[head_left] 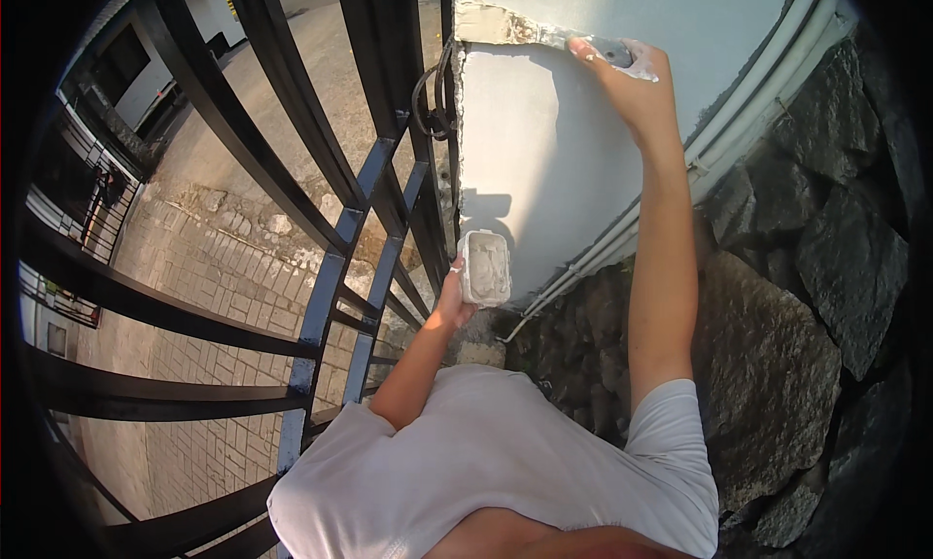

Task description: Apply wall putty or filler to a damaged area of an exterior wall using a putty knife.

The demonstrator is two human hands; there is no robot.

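Note:
My right hand [637,83] reaches up to the white wall [593,131], its fingers closed round a paste-smeared putty knife [610,52]. White paste also coats the thumb side of that hand. The knife's blade end lies against the wall, beside a rough beige patch [484,22] at the wall's left edge. Lower down, my left hand [453,295] grips a small white rectangular tub [487,301] by its left side. Pale grey-white paste [488,265] lies inside the tub, which is held close to the wall.
A black metal gate [321,296] with long bars stands close along my left. Beyond it lies a brick-paved driveway [224,296]. White pipes [714,151] run down the wall's right side, next to a dark stone wall [768,355]. A black cable loop [428,107] hangs by the gate.

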